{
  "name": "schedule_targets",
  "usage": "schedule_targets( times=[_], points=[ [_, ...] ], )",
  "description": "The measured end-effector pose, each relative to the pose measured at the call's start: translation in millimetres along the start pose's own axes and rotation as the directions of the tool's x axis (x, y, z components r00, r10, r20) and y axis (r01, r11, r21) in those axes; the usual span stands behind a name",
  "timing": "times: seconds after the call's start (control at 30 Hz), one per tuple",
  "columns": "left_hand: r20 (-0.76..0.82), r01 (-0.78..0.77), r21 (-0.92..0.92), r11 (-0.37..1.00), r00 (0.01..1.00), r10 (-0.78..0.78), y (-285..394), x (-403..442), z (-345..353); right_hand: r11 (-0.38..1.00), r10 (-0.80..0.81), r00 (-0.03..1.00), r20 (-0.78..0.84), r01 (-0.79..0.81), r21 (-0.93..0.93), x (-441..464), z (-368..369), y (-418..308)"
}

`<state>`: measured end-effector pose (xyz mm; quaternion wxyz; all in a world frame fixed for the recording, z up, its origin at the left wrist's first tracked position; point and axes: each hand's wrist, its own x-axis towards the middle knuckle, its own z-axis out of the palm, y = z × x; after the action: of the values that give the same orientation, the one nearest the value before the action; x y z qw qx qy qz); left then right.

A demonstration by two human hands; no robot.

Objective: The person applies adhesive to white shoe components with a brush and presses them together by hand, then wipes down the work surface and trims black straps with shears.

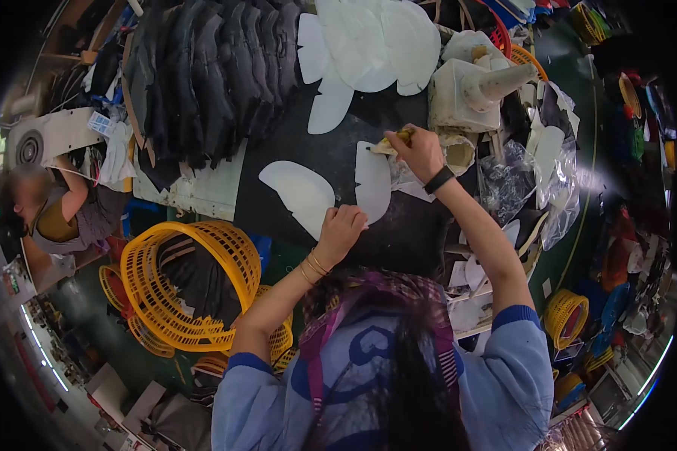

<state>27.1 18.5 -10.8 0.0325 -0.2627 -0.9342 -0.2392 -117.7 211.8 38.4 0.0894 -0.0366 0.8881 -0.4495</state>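
On the black mat (pixel 267 214) lie two white cut pieces. My left hand (pixel 342 229) rests with bent fingers at the lower end of the right-hand white piece (pixel 373 180), close to the tip of the other white piece (pixel 301 192). A yellowish brush-like tool (pixel 387 145) is gripped in my right hand (pixel 417 154), its end at the top of the right-hand piece. Just beside that hand stands an open, stained container (pixel 459 154). More white pieces (pixel 368 45) are fanned out at the mat's far side.
Dark pieces (pixel 210 75) are stacked at the far left. A white container with a cone-shaped spout (pixel 466 94) stands at the right, near plastic wrap (pixel 504 177). Yellow baskets (pixel 147 293) stand lower left. Another person (pixel 56 210) is at a machine on the left.
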Motion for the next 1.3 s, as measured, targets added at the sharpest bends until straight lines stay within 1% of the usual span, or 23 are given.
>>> schedule_targets(
  times=[0.03,0.13,0.17,0.2,0.23,0.27,0.33,0.43,0.5,0.57,0.63,0.7,0.73,0.8,0.9,0.93,1.0,1.07,1.1,1.17,1.2,1.27,1.3],
  points=[
    [0.006,-0.043,0.009,0.999,0.999,0.043,-1,5,-5,0.990,-0.087,0.996,-0.025,0.084,-0.110,7,4,7],
    [0.033,-0.125,0.007,0.992,0.992,0.125,2,11,-9,0.990,-0.057,0.964,0.261,0.088,-0.108,-44,13,44],
    [0.010,-0.122,-0.034,0.992,0.992,0.123,3,12,-9,0.996,0.090,0.907,0.412,-0.089,-0.021,-60,-3,24],
    [-0.014,-0.119,-0.073,0.990,0.993,0.118,3,14,-10,0.954,0.138,0.904,0.405,-0.231,0.192,-71,-5,31],
    [-0.031,-0.114,-0.108,0.988,0.993,0.111,2,19,-15,0.885,0.298,0.877,0.376,-0.402,0.237,-74,-15,34],
    [-0.038,-0.036,-0.205,0.978,0.999,0.029,-1,27,-21,0.781,0.447,0.820,0.358,-0.553,0.291,-74,-26,35],
    [-0.195,0.085,-0.316,0.945,0.969,-0.152,-14,57,-49,0.642,0.486,0.810,0.328,-0.586,0.494,-71,-47,35],
    [-0.359,0.149,-0.608,0.780,0.824,-0.438,-40,113,-127,0.506,0.517,0.772,0.369,-0.623,0.596,-72,-57,44],
    [-0.576,-0.051,-0.551,0.833,0.745,-0.336,-56,152,-168,0.465,0.513,0.761,0.398,-0.635,0.617,-67,-53,41],
    [-0.678,-0.168,-0.235,0.958,0.734,-0.038,-72,195,-180,0.468,0.497,0.738,0.456,-0.671,0.575,-62,-40,44],
    [-0.660,-0.326,0.084,0.942,0.690,0.297,-93,237,-158,0.591,0.420,0.784,0.457,-0.618,0.518,-53,-21,27],
    [-0.419,-0.400,0.221,0.889,0.785,0.457,-123,254,-121,0.679,0.365,0.812,0.455,-0.567,0.467,-43,9,15],
    [-0.262,-0.359,0.221,0.907,0.874,0.410,-134,253,-100,0.728,0.281,0.824,0.492,-0.517,0.451,-37,22,5],
    [0.034,-0.274,0.209,0.939,0.961,0.273,-137,245,-86,0.790,0.136,0.851,0.507,-0.402,0.463,-26,51,-17],
    [0.006,-0.296,0.074,0.952,0.955,0.297,-132,228,-101,0.901,-0.167,0.894,0.416,-0.033,0.432,-3,97,-45],
    [-0.110,-0.150,-0.082,0.985,0.984,0.141,-125,218,-114,0.896,-0.273,0.890,0.365,0.098,0.433,7,111,-55],
    [-0.255,0.098,-0.419,0.902,0.941,-0.221,-103,183,-146,0.876,-0.414,0.834,0.366,0.255,0.409,28,129,-81],
    [-0.045,0.444,-0.463,0.767,0.852,-0.521,-106,133,-168,0.791,-0.596,0.748,0.293,0.483,0.375,46,145,-95],
    [-0.046,0.533,-0.439,0.724,0.791,-0.610,-114,104,-166,0.823,-0.569,0.748,0.343,0.516,0.239,51,163,-87],
    [-0.004,0.680,-0.392,0.619,0.672,-0.741,-131,42,-150,0.772,-0.609,0.690,0.392,0.629,0.093,42,156,-72],
    [0.039,0.740,-0.371,0.561,0.616,-0.787,-135,17,-137,0.711,-0.680,0.641,0.356,0.695,0.107,33,144,-58],
    [-0.106,0.682,-0.340,0.648,0.657,-0.747,-135,-14,-102,0.855,-0.451,0.657,0.604,0.512,0.082,8,111,-33],
    [-0.182,0.650,-0.319,0.690,0.673,-0.717,-135,-22,-88,0.881,-0.430,0.653,0.623,0.454,0.133,-5,95,-27]
  ],
)
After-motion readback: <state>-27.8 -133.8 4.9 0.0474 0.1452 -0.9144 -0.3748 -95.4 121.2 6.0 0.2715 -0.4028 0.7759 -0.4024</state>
